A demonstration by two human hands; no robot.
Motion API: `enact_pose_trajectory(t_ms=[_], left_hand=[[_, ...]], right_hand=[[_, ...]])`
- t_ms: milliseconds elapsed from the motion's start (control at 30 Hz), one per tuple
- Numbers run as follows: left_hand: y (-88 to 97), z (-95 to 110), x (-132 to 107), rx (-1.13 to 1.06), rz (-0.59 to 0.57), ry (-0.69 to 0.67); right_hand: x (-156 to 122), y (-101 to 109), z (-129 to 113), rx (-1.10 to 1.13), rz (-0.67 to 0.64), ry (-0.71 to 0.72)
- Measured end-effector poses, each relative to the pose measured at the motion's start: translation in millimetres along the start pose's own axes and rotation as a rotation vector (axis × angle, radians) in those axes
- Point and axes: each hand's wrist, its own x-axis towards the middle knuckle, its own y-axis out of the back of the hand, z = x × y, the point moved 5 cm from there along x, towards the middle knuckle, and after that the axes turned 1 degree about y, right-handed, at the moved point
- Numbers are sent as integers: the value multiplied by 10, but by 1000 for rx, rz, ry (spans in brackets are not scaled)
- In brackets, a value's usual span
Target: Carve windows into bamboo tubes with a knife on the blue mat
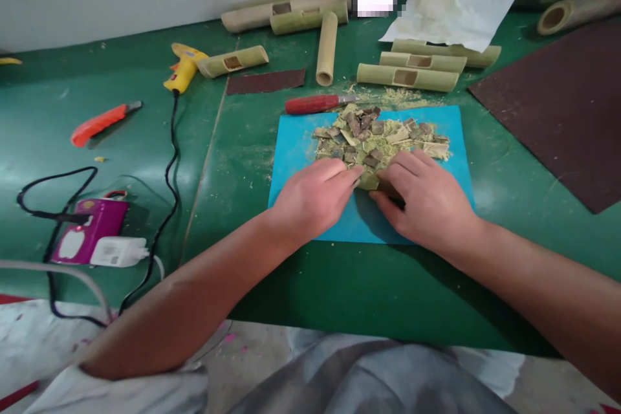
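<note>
A small greenish bamboo piece [369, 181] is held between my two hands, low over a blue sheet [291, 142]. My left hand [317, 197] pinches its left end with the fingertips. Around the other end curl the fingers of my right hand [427, 197], with something dark partly hidden beneath them. Just beyond my fingers lies a heap of bamboo chips and shavings [376, 136], some brown, some pale green. A red-handled carving knife [313, 104] rests along the sheet's far edge, its tip by the heap.
Several notched bamboo tubes [407, 77] lie at the back, some under white paper [444, 6]. Dark brown sandpaper [557, 110] covers the right. Leftward are a yellow glue gun [184, 70], an orange cutter [104, 124] and a purple power strip [92, 226] with cords.
</note>
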Motion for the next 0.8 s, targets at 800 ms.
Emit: enact_pose_trajectory(t_ms=[800], left_hand=[[245,-93,-48,-145,119,192]], right_hand=[[-2,43,-31,-21,73,26]])
